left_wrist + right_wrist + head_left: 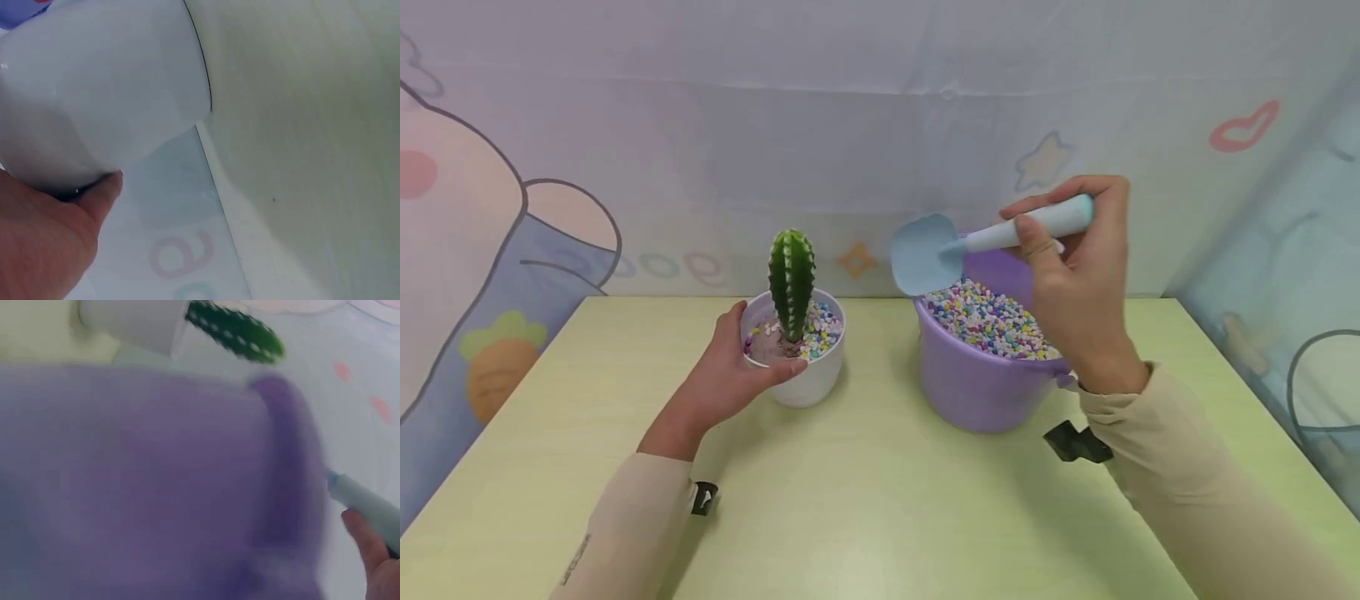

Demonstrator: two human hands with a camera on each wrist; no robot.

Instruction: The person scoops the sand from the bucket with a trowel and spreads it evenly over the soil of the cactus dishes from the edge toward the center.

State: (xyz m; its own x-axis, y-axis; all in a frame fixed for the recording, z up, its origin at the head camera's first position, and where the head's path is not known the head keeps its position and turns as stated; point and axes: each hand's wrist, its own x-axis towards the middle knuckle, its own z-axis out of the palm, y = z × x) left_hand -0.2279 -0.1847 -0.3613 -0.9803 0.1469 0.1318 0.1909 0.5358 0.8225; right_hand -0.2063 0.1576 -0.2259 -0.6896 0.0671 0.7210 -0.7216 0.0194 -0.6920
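Observation:
On the table's left half stands a white pot [808, 385] with a green cactus [792, 283] upright in it. Colored pebbles [822, 327] cover the right part of the pot's surface; a pinkish bare patch shows at the left. My left hand [730, 375] grips the pot's rim from the left, thumb across the near side. My right hand [1078, 283] holds a light blue shovel [927, 254] by its pale handle. The blade hangs over the left rim of a purple bucket [985, 387], which is filled with small multicolored pebbles [992, 321]. Whether the blade carries pebbles, I cannot tell.
The pot and bucket stand near the back edge of a pale yellow-green table [842, 517], with a gap between them. Directly behind hangs a printed cloth [850, 150]. A purple handle joint [1064, 381] sticks out at the bucket's right side.

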